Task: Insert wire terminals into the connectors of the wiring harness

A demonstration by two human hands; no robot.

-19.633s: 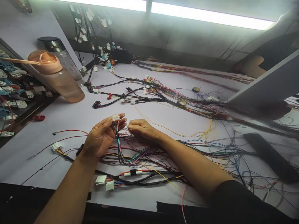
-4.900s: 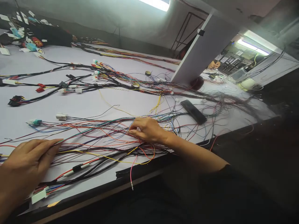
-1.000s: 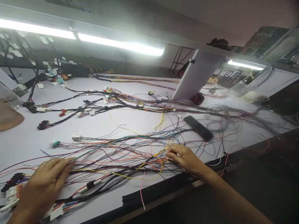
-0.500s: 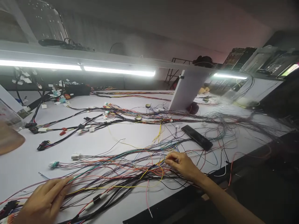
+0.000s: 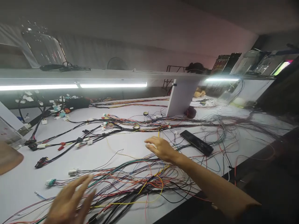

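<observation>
My left hand [image 5: 70,202] hovers over the left part of the near wire bundle [image 5: 123,199], fingers spread and holding nothing. My right hand [image 5: 161,149] is above the table between the near bundle and the far wire harness [image 5: 109,126], thumb and fingertips apart with nothing visible between them. A roll of tape [image 5: 136,127] lies on the far harness, just beyond the right fingertips. At the near bundle's left ends are a white connector [image 5: 73,172] and a teal-and-white connector [image 5: 50,183]. A yellow wire [image 5: 161,189] loops over the near bundle.
A black phone [image 5: 196,142] lies right of my right hand. Another tape roll [image 5: 145,114] sits farther back. A white upright panel [image 5: 178,98] stands under the lit shelf. Tangled loose wires [image 5: 224,124] spread rightward. A black connector [image 5: 41,162] lies at left.
My right hand has left the near wires and moved up and left toward the tape roll. My left hand has lifted off the wires, moved right and spread its fingers. The view has tilted upward.
</observation>
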